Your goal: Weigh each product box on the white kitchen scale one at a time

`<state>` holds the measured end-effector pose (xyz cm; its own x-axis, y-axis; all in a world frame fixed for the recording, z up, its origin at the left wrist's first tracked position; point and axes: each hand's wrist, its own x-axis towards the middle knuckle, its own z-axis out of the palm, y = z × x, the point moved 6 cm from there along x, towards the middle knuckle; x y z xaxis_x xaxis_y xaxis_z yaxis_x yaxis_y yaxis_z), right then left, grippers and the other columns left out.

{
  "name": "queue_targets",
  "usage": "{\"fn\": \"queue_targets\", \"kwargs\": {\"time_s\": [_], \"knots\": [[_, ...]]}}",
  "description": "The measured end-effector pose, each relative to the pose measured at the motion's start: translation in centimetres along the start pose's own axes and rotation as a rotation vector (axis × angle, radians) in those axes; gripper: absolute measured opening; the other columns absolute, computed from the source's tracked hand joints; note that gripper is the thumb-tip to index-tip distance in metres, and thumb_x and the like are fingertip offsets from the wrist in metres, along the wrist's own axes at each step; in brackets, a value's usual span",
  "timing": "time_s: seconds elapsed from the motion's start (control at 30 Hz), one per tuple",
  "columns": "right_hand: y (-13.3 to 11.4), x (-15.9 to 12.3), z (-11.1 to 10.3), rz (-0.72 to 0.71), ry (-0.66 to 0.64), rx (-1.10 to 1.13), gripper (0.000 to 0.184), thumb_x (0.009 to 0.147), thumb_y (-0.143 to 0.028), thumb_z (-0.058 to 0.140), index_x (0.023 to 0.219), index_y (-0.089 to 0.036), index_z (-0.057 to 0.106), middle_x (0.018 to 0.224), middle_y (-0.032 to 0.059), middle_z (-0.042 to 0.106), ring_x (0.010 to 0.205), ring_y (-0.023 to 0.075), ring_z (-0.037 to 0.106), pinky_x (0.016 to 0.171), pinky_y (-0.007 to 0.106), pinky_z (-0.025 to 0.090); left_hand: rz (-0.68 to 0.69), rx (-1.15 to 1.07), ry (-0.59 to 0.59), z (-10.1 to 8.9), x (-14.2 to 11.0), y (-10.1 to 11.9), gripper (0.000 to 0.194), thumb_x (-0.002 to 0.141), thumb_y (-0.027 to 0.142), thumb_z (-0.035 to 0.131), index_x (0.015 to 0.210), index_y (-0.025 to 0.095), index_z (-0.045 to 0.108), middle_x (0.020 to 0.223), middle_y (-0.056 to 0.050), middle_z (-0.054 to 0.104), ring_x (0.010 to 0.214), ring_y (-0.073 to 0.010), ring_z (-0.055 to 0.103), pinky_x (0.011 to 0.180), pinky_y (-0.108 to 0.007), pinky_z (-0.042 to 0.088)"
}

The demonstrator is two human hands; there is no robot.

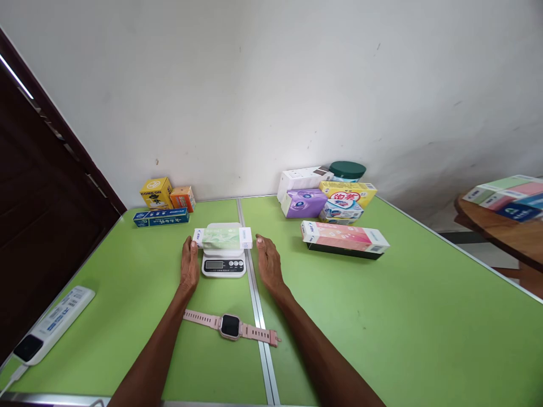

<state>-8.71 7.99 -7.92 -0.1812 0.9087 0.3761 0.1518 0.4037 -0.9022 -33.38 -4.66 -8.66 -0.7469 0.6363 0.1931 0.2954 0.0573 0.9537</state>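
Observation:
A slim light-green and white box (222, 238) lies crosswise on the platform of a small white kitchen scale (224, 266). My left hand (189, 263) is at the box's left end, fingers stretched forward; it looks to touch that end or sit just beside it. By the right end is my right hand (268, 262), its fingers extended and a narrow gap showing between thumb and box. Neither hand is wrapped around the box. The scale's display looks dark, with no readable number. Nearer to me, between my forearms, a pink-strapped smartwatch (229, 327) lies flat across the table.
Yellow (156, 193), orange (182, 199) and blue (161, 217) boxes stand back left. Back right are a purple pack (304, 203), other cartons and a green-lidded tub (347, 170). A pink box (344, 236) rests on a dark one. A white power strip (55, 325) lies left.

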Motion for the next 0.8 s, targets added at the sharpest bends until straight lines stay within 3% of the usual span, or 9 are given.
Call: {"fn": "queue_targets", "kwargs": {"time_s": [0.13, 0.27, 0.4, 0.53, 0.67, 0.8], "knots": [[-0.1, -0.1, -0.2, -0.031, 0.037, 0.002, 0.074, 0.108, -0.075, 0.03, 0.128, -0.018, 0.073, 0.131, 0.0194, 0.075, 0.127, 0.0358, 0.065, 0.114, 0.059, 0.05, -0.023, 0.004, -0.015, 0.2, -0.3, 0.5, 0.093, 0.098, 0.085, 0.041, 0.162, 0.018, 0.045, 0.17, -0.021, 0.048, 0.161, -0.0346, 0.043, 0.135, -0.046, 0.031], [-0.6, -0.3, -0.2, -0.104, 0.042, -0.032, 0.066, 0.111, -0.067, 0.032, 0.13, -0.019, 0.074, 0.129, 0.0168, 0.076, 0.125, 0.0338, 0.068, 0.111, 0.056, 0.054, 0.019, 0.038, -0.023, 0.5, -0.6, 0.7, 0.098, 0.095, 0.083, 0.052, 0.165, 0.015, 0.039, 0.172, -0.024, 0.043, 0.161, -0.0377, 0.042, 0.135, -0.051, 0.03], [-1.4, -0.7, 0.1, -0.195, 0.04, -0.054, 0.06, 0.113, -0.061, 0.032, 0.131, -0.022, 0.075, 0.127, 0.0148, 0.077, 0.122, 0.0318, 0.069, 0.109, 0.054, 0.056, 0.099, 0.045, -0.051, 1.0, -1.3, 0.9, 0.097, 0.091, 0.078, 0.066, 0.162, 0.016, 0.043, 0.169, -0.024, 0.044, 0.158, -0.0385, 0.045, 0.133, -0.054, 0.033], [-1.8, -1.6, 0.8, -0.219, 0.044, -0.048, 0.059, 0.114, -0.059, 0.034, 0.138, -0.022, 0.072, 0.132, 0.0157, 0.076, 0.125, 0.0322, 0.069, 0.111, 0.056, 0.056, 0.091, -0.016, -0.05, 1.2, -1.7, 1.4, 0.089, 0.089, 0.07, 0.073, 0.156, 0.018, 0.048, 0.159, -0.023, 0.053, 0.148, -0.037, 0.055, 0.127, -0.056, 0.041], [-3.5, -1.6, 2.7, -0.229, 0.02, -0.037, 0.063, 0.112, -0.064, 0.038, 0.143, -0.02, 0.07, 0.136, 0.0179, 0.075, 0.129, 0.0335, 0.068, 0.113, 0.058, 0.055, 0.111, -0.04, 0.067, -0.4, -0.8, 3.0, 0.082, 0.088, 0.064, 0.077, 0.151, 0.018, 0.051, 0.153, -0.021, 0.058, 0.144, -0.0348, 0.058, 0.125, -0.053, 0.043], [-7.1, 0.4, 7.5, -0.235, -0.053, 0.03, 0.07, 0.11, -0.071, 0.036, 0.147, -0.02, 0.069, 0.14, 0.0186, 0.073, 0.135, 0.0342, 0.065, 0.115, 0.057, 0.054, 0.122, -0.047, 0.215, -4.1, 2.6, 4.1, 0.071, 0.091, 0.057, 0.075, 0.147, 0.021, 0.051, 0.15, -0.019, 0.061, 0.139, -0.0313, 0.061, 0.124, -0.049, 0.045]]}}
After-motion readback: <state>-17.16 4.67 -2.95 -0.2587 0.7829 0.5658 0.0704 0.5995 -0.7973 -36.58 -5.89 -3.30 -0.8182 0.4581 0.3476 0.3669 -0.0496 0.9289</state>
